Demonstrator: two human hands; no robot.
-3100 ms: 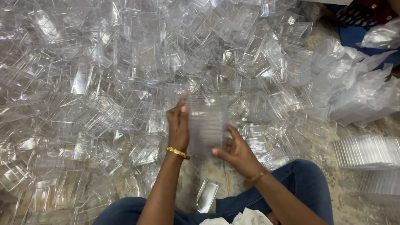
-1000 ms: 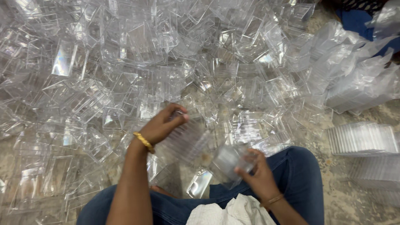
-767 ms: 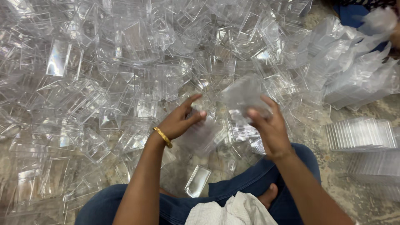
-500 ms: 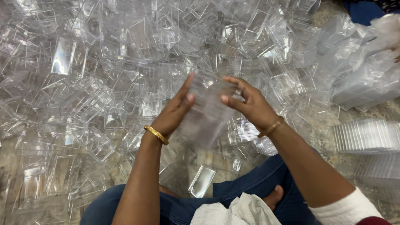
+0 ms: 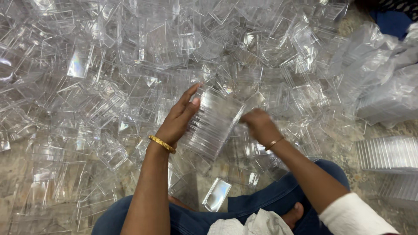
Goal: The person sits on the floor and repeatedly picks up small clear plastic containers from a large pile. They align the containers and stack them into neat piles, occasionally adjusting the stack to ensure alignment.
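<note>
My left hand (image 5: 178,116) presses flat against the side of a stack of clear plastic trays (image 5: 214,122), holding it tilted above the floor. My right hand (image 5: 259,125) is closed at the stack's right edge, fingers curled against it. Both wrists wear a gold bangle. All around lies a wide heap of loose clear plastic pieces (image 5: 130,78), spread over the floor in front of me.
Neat rows of stacked clear trays (image 5: 387,154) stand at the right. Filled plastic bags (image 5: 383,78) lie at the upper right. One clear piece (image 5: 216,194) rests by my knees, beside a white cloth (image 5: 248,224) on my lap. Another person's dark clothing (image 5: 392,17) shows at top right.
My right hand brought a clear piece from my lap up to the stack in my left hand. Both hands now close on the stack, which has grown and tilted.
</note>
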